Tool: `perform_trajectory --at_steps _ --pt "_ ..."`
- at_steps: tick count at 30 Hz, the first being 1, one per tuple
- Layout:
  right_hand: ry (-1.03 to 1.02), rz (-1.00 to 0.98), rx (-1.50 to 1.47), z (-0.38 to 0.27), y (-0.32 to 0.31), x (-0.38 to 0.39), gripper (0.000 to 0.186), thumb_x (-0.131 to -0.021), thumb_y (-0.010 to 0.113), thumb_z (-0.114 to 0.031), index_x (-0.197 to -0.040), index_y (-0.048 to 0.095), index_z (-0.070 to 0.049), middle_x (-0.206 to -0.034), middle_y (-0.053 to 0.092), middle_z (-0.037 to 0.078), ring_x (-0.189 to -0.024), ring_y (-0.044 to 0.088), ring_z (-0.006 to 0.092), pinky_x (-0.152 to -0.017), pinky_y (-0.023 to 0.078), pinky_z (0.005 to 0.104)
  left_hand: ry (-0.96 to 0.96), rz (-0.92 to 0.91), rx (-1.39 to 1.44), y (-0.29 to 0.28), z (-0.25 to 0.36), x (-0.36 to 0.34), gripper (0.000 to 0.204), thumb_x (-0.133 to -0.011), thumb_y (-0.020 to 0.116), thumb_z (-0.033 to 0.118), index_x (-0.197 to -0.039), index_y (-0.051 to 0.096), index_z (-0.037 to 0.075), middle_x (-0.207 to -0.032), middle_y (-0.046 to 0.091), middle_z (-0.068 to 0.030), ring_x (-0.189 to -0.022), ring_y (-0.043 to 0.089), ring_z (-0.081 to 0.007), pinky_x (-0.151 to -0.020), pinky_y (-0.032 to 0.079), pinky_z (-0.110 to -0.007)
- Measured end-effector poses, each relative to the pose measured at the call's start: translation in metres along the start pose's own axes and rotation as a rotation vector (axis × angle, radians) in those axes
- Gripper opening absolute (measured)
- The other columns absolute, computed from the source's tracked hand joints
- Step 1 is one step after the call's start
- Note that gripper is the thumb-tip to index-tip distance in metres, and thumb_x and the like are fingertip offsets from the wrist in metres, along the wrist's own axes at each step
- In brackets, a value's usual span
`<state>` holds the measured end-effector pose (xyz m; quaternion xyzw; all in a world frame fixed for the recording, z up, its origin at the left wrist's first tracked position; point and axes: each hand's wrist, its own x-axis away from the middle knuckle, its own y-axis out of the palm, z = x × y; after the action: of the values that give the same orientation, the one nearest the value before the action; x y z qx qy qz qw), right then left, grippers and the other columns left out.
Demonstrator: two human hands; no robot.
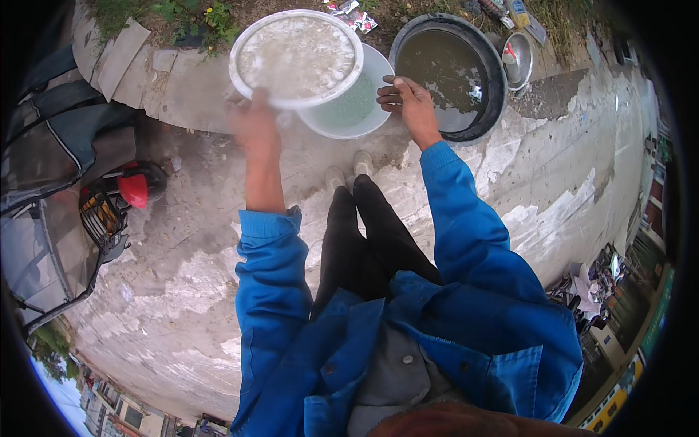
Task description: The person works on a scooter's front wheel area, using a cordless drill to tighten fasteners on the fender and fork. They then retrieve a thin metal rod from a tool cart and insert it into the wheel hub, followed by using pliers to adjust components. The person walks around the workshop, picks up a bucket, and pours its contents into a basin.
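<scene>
My left hand (255,131), smeared by motion, grips the near edge of a round white plastic lid (298,58). Pale, dirty smudges cover the lid's upper face. Tilted above a white bucket (342,133), the lid hides the bucket's far left part. Greenish, cloudy liquid (355,100) shows inside the bucket. Over the bucket's right rim is my right hand (409,103), its fingers loosely bent and apart, with nothing seen in them. Whether its fingertips touch the rim I cannot tell.
A black tub (495,109) of murky water stands right of the bucket, beside a metal bowl (518,62). Weeds (211,22) and litter (354,16) lie beyond. A covered vehicle (65,175) with a red part (133,188) is at left. Patchy concrete (175,306) lies underfoot.
</scene>
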<state>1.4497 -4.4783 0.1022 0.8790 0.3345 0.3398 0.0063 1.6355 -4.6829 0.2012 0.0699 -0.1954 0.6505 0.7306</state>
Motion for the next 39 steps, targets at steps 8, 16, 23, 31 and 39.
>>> perform_trajectory --at_steps 8,16,23,31,39 --pt "0.065 -0.303 1.17 0.15 0.08 -0.108 0.081 -0.094 0.072 -0.044 -0.159 0.043 -0.006 -0.148 0.052 0.034 -0.136 0.054 0.0514 -0.115 0.046 0.0532 0.011 0.183 0.229 -0.069 0.008 -0.005 0.031 -0.098 0.061 0.0 -0.124 0.05 -0.011 -0.128 0.061 -0.0238 -0.118 0.068 -0.0341 -0.101 0.061 -0.054" --pt "0.174 -0.105 1.026 0.201 0.121 -0.142 0.095 -0.089 0.076 -0.05 -0.162 0.037 -0.005 -0.166 0.032 0.031 -0.137 0.051 0.0544 -0.118 0.043 0.0541 -0.03 0.27 0.256 -0.137 -0.016 0.039 0.036 -0.1 0.056 -0.002 -0.132 0.049 -0.016 -0.139 0.056 -0.0285 -0.128 0.062 -0.0376 -0.11 0.057 -0.05" --pt "0.559 -0.446 0.286 0.197 0.136 -0.137 0.06 -0.104 0.067 -0.031 -0.151 0.05 0.003 -0.145 0.055 0.017 -0.128 0.059 0.0327 -0.106 0.052 0.0514 -0.034 0.297 0.279 -0.135 -0.022 0.041 0.034 -0.101 0.057 0.0 -0.13 0.05 -0.017 -0.139 0.056 -0.0282 -0.127 0.063 -0.0368 -0.11 0.057 -0.05" --pt "0.806 -0.41 -0.227 0.157 0.142 -0.108 0.03 -0.103 0.071 -0.032 -0.114 0.067 -0.005 -0.115 0.068 0.009 -0.105 0.067 0.0247 -0.083 0.059 0.0454 -0.04 0.288 0.263 -0.102 -0.001 0.037 0.04 -0.102 0.058 0.001 -0.135 0.048 -0.019 -0.139 0.056 -0.0289 -0.127 0.063 -0.0358 -0.109 0.057 -0.05" --pt "0.602 -0.479 -0.125 0.1 0.123 -0.076 0.023 -0.107 0.066 -0.031 -0.095 0.063 -0.011 -0.076 0.057 -0.001 -0.061 0.053 0.0142 -0.054 0.043 0.0332 -0.051 0.268 0.275 -0.081 -0.008 0.042 0.041 -0.1 0.055 -0.004 -0.138 0.046 -0.016 -0.14 0.053 -0.0277 -0.127 0.061 -0.0366 -0.11 0.055 -0.053"
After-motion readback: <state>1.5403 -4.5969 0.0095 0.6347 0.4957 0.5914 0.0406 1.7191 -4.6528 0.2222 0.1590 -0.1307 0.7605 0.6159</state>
